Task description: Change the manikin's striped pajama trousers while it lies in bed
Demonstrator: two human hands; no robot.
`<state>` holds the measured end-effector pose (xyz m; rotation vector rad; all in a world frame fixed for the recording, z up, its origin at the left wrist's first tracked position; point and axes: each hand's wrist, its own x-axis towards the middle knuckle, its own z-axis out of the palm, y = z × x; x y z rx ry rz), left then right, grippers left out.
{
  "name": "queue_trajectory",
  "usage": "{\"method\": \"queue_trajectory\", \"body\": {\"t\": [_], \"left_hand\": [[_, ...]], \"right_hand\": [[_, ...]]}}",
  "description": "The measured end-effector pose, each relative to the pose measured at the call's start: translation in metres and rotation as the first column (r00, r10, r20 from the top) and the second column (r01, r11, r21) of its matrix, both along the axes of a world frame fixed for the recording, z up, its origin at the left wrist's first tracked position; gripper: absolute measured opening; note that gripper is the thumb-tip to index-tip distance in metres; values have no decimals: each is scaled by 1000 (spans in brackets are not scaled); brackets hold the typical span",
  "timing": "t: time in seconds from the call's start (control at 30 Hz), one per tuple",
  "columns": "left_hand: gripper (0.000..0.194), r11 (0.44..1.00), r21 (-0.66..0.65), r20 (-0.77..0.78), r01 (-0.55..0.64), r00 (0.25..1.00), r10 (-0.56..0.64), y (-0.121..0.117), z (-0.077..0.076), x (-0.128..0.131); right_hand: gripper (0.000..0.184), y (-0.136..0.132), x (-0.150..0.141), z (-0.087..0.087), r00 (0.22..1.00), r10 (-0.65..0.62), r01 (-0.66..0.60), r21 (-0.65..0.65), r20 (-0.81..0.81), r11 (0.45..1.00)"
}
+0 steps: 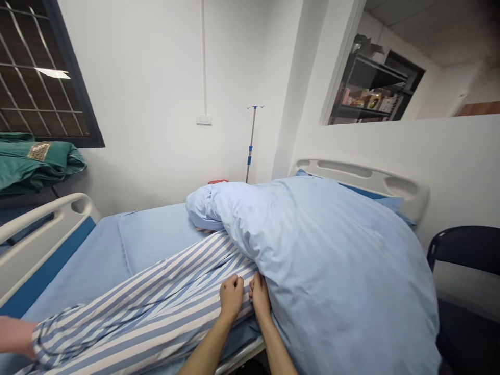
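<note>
My left hand [232, 296] is closed into a fist on the upper leg of blue-and-white striped trousers [167, 299], worn by a person lying on the bed. Close beside it, my right hand [259, 296] is also a fist, at the edge of a light blue quilt [336, 260]. Nothing shows in either hand. The quilt is bunched over the person's upper body and hides it. One bare foot or ankle [15, 335] sticks out of the trouser leg at the lower left.
A light blue sheet [152, 232] covers the bed between its footboard [47, 224] and headboard [406, 187]. Behind the bed stands an IV pole [252, 135]. A dark chair [469, 250] is at the right; green cloth [39, 161] lies at the left under a barred window.
</note>
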<state>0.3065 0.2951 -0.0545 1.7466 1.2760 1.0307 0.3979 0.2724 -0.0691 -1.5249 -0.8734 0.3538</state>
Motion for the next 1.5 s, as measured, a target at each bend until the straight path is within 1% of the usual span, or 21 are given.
{"method": "queue_trajectory", "body": {"t": [0.1, 0.2, 0.3, 0.4, 0.5, 0.57, 0.67, 0.77, 0.83, 0.87, 0.93, 1.0, 1.07, 1.1, 1.13, 1.2, 1.23, 1.27, 1.37, 1.43, 1.5], "left_hand": [[34, 1000, -23, 39, 21, 999, -20, -2, -2, -15], [35, 997, -61, 73, -48, 996, 52, 0, -2, -52], [32, 986, -63, 76, -154, 984, 158, 8, 1, -118], [32, 961, -30, 39, -275, 960, 276, 11, 8, -205], [33, 927, 8, -27, -376, 926, 376, 1, 10, -292], [32, 906, 23, -79, -422, 903, 423, -10, 5, -340], [31, 883, 35, -162, -468, 869, 467, -24, -9, -393], [31, 872, 43, -219, -488, 847, 485, -27, -22, -423], [32, 877, 41, -244, -479, 846, 473, -27, -27, -432], [32, 880, 39, -256, -474, 846, 467, -26, -28, -434], [31, 878, 41, -280, -477, 838, 469, -26, -29, -434], [31, 872, 46, -300, -488, 826, 478, -27, -28, -432], [33, 870, 47, -314, -491, 819, 479, -27, -29, -431], [35, 870, 47, -315, -491, 819, 480, -27, -31, -432], [36, 868, 52, -308, -493, 819, 484, -26, -34, -433], [36, 861, 76, -283, -503, 817, 503, -24, -42, -438], [35, 855, 91, -271, -510, 814, 515, -22, -47, -441], [33, 850, 106, -262, -517, 810, 525, -21, -53, -443], [29, 847, 129, -260, -516, 807, 531, -17, -65, -449], [30, 841, 124, -226, -526, 811, 540, -14, -66, -449], [36, 834, 89, -142, -545, 821, 552, -12, -59, -445]], "right_hand": [[51, -1, 0, 1, 999, 32, -29, -66, 35, 997], [55, -6, -1, 5, 993, 40, -27, -111, 113, 993], [58, -8, 0, 6, 976, 76, -35, -196, 204, 980], [54, -5, 2, 4, 961, 108, -38, -268, 253, 963], [49, -2, 3, 1, 953, 120, -30, -306, 279, 952], [45, -1, 6, 0, 953, 124, -27, -330, 277, 944], [41, -1, 9, 1, 952, 141, -30, -375, 273, 926], [39, 1, -6, 8, 928, 178, -31, -409, 328, 912], [41, 4, -39, 15, 903, 238, -91, -381, 357, 920], [44, 6, -64, 18, 888, 285, -156, -348, 361, 925], [50, 10, -129, 22, 867, 367, -282, -276, 336, 919], [54, 12, -207, 22, 824, 472, -414, -234, 313, 879], [55, 10, -287, 21, 751, 600, -564, -204, 277, 800], [54, 9, -324, 19, 718, 641, -613, -192, 271, 767], [53, 6, -357, 17, 686, 675, -650, -188, 272, 736], [49, 2, -407, 12, 662, 695, -681, -164, 281, 714], [47, 0, -425, 8, 663, 697, -686, -150, 272, 712], [47, -1, -437, 4, 683, 684, -674, -142, 257, 725], [46, 0, -450, -10, 741, 637, -621, -144, 212, 771], [46, 3, -449, -19, 748, 633, -615, -152, 199, 774], [45, 7, -448, -23, 744, 645, -630, -140, 175, 764]]}}
